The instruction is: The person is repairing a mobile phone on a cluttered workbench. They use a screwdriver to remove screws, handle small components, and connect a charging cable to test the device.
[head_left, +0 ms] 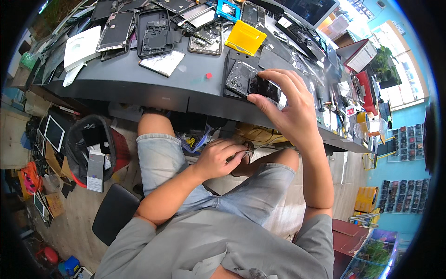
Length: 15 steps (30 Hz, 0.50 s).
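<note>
At the front edge of the desk lies an opened phone [240, 76] with its round camera lenses and dark inner parts showing, on a black flat base. My right hand [295, 102] curves around its right end, thumb at the near edge and fingers at the far edge. Under the palm a glossy black part [268, 88] shows partly. Below the desk, above my lap, my left hand [220, 157] is closed around a thin metal tool [249, 150]. The tool looks like tweezers, though most of it is hidden by the fingers.
Phone shells and frames [155, 32] crowd the back of the desk [134, 74], beside a yellow stand [245, 38] and a blue holder [228, 9]. A small red piece [208, 75] lies nearby. Tools and tape [362, 117] fill the right side. A lined bin [121, 149] stands at left.
</note>
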{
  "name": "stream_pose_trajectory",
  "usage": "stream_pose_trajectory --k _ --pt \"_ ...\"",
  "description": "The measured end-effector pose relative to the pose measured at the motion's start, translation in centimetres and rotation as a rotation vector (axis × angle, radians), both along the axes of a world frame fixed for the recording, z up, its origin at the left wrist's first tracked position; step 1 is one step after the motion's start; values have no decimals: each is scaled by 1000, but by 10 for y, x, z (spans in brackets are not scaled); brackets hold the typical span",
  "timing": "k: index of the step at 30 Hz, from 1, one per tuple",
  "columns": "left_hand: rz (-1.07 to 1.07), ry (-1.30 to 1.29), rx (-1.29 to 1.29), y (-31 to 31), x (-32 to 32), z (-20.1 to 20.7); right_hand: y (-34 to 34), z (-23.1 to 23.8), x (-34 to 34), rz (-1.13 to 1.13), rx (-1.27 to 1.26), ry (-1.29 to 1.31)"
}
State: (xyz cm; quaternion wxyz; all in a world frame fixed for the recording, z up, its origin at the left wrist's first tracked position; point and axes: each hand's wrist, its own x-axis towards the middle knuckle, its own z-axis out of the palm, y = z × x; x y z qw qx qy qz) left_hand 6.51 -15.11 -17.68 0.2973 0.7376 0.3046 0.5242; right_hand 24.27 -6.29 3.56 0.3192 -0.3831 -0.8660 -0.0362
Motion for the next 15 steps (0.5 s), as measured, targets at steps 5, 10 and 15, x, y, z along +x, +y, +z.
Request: stream_pose_trajectory --k 5,10,15 --pt "4 9 5 2 -1 1 1 -3 -1 -14 20 0" --pt "9 21 2 1 -1 2 2 -1 -2 1 23 -9" --pt "13 16 11 1 -1 -2 2 5 -6 32 -22 -15"
